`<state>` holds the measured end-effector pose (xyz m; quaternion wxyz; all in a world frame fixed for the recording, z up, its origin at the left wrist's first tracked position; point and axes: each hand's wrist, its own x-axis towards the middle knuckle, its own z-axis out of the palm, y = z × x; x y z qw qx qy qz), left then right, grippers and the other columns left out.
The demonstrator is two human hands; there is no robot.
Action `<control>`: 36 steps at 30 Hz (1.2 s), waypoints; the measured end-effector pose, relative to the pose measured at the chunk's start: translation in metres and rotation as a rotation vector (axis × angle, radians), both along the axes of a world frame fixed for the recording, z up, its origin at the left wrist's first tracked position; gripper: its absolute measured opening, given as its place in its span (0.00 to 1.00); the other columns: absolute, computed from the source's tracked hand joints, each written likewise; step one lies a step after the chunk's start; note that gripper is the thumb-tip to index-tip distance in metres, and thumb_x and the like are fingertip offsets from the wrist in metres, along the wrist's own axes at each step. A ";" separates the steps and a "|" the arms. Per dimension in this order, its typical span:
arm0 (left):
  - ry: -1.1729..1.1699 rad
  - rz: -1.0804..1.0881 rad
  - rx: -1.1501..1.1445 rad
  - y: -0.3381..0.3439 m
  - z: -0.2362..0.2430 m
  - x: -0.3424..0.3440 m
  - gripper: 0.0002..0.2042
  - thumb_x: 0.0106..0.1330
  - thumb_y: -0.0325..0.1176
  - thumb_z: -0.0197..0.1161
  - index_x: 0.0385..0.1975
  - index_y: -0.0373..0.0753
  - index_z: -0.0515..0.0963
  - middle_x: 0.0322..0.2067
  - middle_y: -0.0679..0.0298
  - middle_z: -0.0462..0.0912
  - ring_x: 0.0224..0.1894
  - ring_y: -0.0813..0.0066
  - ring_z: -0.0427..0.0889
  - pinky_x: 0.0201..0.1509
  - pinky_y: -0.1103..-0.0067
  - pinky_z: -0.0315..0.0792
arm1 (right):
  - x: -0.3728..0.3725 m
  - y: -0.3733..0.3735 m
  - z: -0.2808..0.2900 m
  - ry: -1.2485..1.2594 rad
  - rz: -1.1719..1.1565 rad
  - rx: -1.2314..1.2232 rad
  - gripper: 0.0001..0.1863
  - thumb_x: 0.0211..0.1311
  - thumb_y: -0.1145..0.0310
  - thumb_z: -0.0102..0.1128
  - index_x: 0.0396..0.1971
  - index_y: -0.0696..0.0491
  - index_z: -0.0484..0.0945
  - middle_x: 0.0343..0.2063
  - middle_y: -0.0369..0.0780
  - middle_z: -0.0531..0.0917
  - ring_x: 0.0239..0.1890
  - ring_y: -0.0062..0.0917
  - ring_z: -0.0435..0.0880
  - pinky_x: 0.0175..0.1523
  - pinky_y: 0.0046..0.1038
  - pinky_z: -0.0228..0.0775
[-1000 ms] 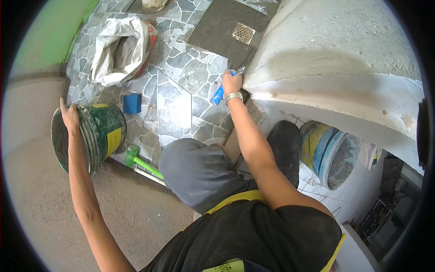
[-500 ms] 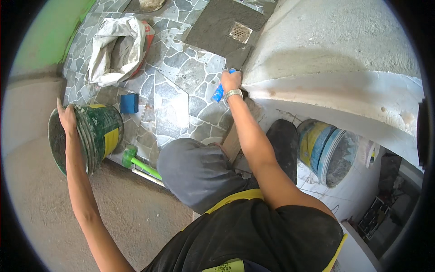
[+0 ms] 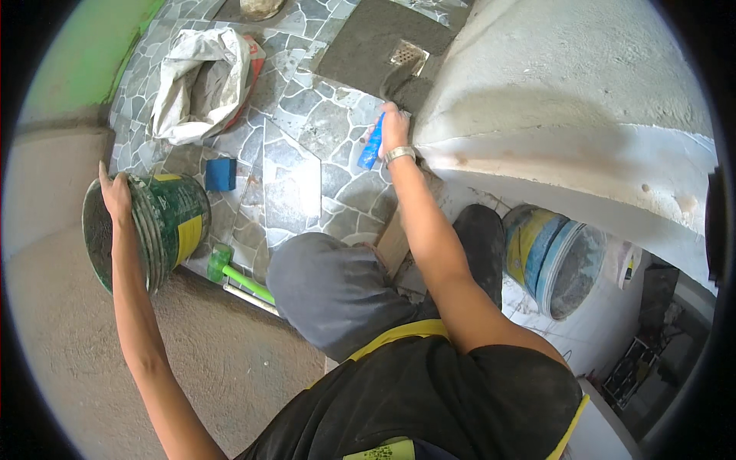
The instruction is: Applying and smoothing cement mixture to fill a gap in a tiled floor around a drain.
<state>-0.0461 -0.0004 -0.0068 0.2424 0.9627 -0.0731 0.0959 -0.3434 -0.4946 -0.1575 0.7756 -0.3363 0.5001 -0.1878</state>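
Note:
My left hand (image 3: 116,197) grips the rim of a tilted green bucket (image 3: 176,227) with a yellow label. My right hand (image 3: 391,130) is closed on a blue-handled tool (image 3: 371,148); its mortar-coated far end, hard to make out, reaches over the dark mortar patch (image 3: 360,42) beside a square metal drain (image 3: 406,54). A small blue block (image 3: 220,175) lies near the bucket, and a green mallet (image 3: 241,277) lies beside a pale rod (image 3: 251,299) below it.
An open white sack (image 3: 175,107) sits upper left on stone-patterned tiles (image 3: 322,123). A plastered wall edge (image 3: 552,153) borders my right. Stacked buckets (image 3: 552,257) lie tilted at lower right. A green wall (image 3: 77,61) and rough concrete (image 3: 215,360) are at left.
My right hand has moved slightly up with the blue-handled tool, whose dark far end now shows over part of the drain. My left hand stays on the bucket.

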 end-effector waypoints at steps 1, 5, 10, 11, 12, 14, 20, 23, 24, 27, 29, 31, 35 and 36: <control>-0.024 -0.016 -0.022 0.001 -0.001 0.001 0.37 0.54 0.32 0.55 0.68 0.30 0.57 0.59 0.46 0.71 0.53 0.60 0.75 0.59 0.76 0.64 | 0.001 -0.003 0.001 0.037 -0.030 -0.026 0.11 0.55 0.63 0.56 0.24 0.54 0.69 0.15 0.39 0.71 0.11 0.28 0.72 0.17 0.33 0.70; 0.033 -0.010 -0.050 0.005 -0.004 0.002 0.36 0.55 0.32 0.55 0.68 0.30 0.57 0.61 0.45 0.69 0.58 0.59 0.73 0.62 0.76 0.62 | 0.006 -0.016 0.000 0.023 -0.235 0.116 0.08 0.55 0.64 0.57 0.26 0.50 0.70 0.17 0.35 0.71 0.15 0.25 0.72 0.19 0.31 0.68; -0.048 -0.052 -0.053 0.004 -0.005 0.002 0.36 0.55 0.33 0.55 0.67 0.29 0.57 0.61 0.44 0.70 0.57 0.59 0.74 0.62 0.76 0.62 | 0.014 -0.011 0.002 -0.062 -0.051 0.007 0.10 0.54 0.64 0.58 0.25 0.54 0.70 0.16 0.38 0.72 0.13 0.26 0.72 0.17 0.33 0.69; -0.022 -0.029 -0.044 0.004 -0.005 0.002 0.36 0.55 0.33 0.55 0.67 0.29 0.57 0.60 0.43 0.70 0.57 0.59 0.74 0.61 0.76 0.63 | 0.014 -0.009 0.003 -0.063 -0.168 0.054 0.10 0.54 0.64 0.58 0.26 0.54 0.70 0.16 0.38 0.72 0.12 0.26 0.72 0.17 0.33 0.69; -0.002 -0.004 -0.007 0.003 -0.004 0.001 0.36 0.55 0.33 0.55 0.67 0.30 0.57 0.60 0.43 0.70 0.57 0.59 0.74 0.61 0.76 0.63 | 0.015 -0.009 0.003 -0.109 -0.278 0.070 0.10 0.54 0.65 0.58 0.27 0.54 0.70 0.16 0.37 0.72 0.12 0.26 0.72 0.17 0.33 0.68; 0.008 -0.006 -0.044 0.002 -0.001 0.001 0.36 0.55 0.33 0.55 0.68 0.30 0.57 0.60 0.43 0.70 0.56 0.59 0.74 0.61 0.75 0.63 | 0.014 -0.011 0.001 -0.090 -0.205 0.050 0.10 0.54 0.65 0.57 0.27 0.55 0.70 0.16 0.37 0.72 0.12 0.26 0.72 0.17 0.32 0.68; 0.025 0.015 -0.023 0.002 -0.001 0.001 0.36 0.54 0.33 0.55 0.67 0.31 0.58 0.60 0.45 0.70 0.54 0.59 0.74 0.60 0.75 0.63 | 0.008 -0.010 -0.034 0.085 -0.165 -0.150 0.07 0.56 0.68 0.55 0.26 0.55 0.69 0.16 0.37 0.72 0.12 0.27 0.73 0.17 0.33 0.69; 0.026 0.006 -0.026 0.005 -0.004 0.003 0.37 0.54 0.33 0.55 0.67 0.31 0.58 0.61 0.45 0.69 0.55 0.59 0.73 0.61 0.75 0.63 | -0.001 0.018 -0.053 0.394 0.144 -0.492 0.20 0.55 0.62 0.57 0.37 0.66 0.71 0.32 0.54 0.77 0.35 0.45 0.77 0.42 0.40 0.69; 0.038 0.001 -0.046 0.006 -0.004 0.004 0.37 0.54 0.33 0.56 0.67 0.31 0.58 0.62 0.45 0.68 0.57 0.59 0.73 0.61 0.75 0.62 | -0.005 0.029 -0.057 0.452 0.190 -0.437 0.24 0.55 0.60 0.57 0.41 0.68 0.71 0.37 0.58 0.77 0.42 0.49 0.77 0.49 0.41 0.68; 0.023 -0.013 -0.049 0.006 -0.004 0.005 0.37 0.54 0.33 0.56 0.67 0.31 0.58 0.63 0.45 0.67 0.59 0.58 0.72 0.63 0.74 0.61 | -0.022 0.062 -0.058 0.487 0.167 -0.432 0.28 0.54 0.59 0.59 0.45 0.71 0.70 0.44 0.63 0.77 0.51 0.54 0.76 0.57 0.43 0.66; 0.042 0.001 -0.039 0.005 -0.001 0.003 0.37 0.53 0.33 0.56 0.67 0.30 0.58 0.63 0.45 0.67 0.60 0.58 0.71 0.63 0.74 0.61 | -0.030 0.079 -0.052 0.477 0.079 -0.348 0.27 0.53 0.63 0.61 0.45 0.71 0.69 0.44 0.63 0.76 0.51 0.54 0.75 0.57 0.43 0.65; -0.005 -0.013 0.007 0.001 0.001 0.000 0.37 0.54 0.32 0.56 0.67 0.30 0.58 0.63 0.44 0.67 0.59 0.58 0.72 0.63 0.75 0.61 | -0.034 0.093 -0.045 0.579 0.144 -0.509 0.26 0.54 0.63 0.61 0.44 0.69 0.69 0.37 0.58 0.78 0.40 0.47 0.80 0.47 0.40 0.71; 0.038 0.006 -0.042 -0.005 0.006 -0.006 0.36 0.54 0.32 0.56 0.67 0.29 0.58 0.63 0.44 0.67 0.61 0.57 0.71 0.64 0.76 0.60 | -0.041 0.095 -0.030 0.700 0.353 -0.814 0.26 0.52 0.64 0.63 0.46 0.67 0.69 0.41 0.59 0.79 0.46 0.51 0.79 0.52 0.44 0.71; 0.059 0.007 -0.061 -0.006 0.007 -0.006 0.36 0.54 0.33 0.56 0.67 0.29 0.58 0.63 0.44 0.67 0.61 0.57 0.70 0.64 0.76 0.60 | -0.042 0.090 -0.028 0.674 0.441 -0.810 0.27 0.51 0.64 0.63 0.47 0.66 0.69 0.44 0.59 0.78 0.50 0.54 0.77 0.56 0.45 0.68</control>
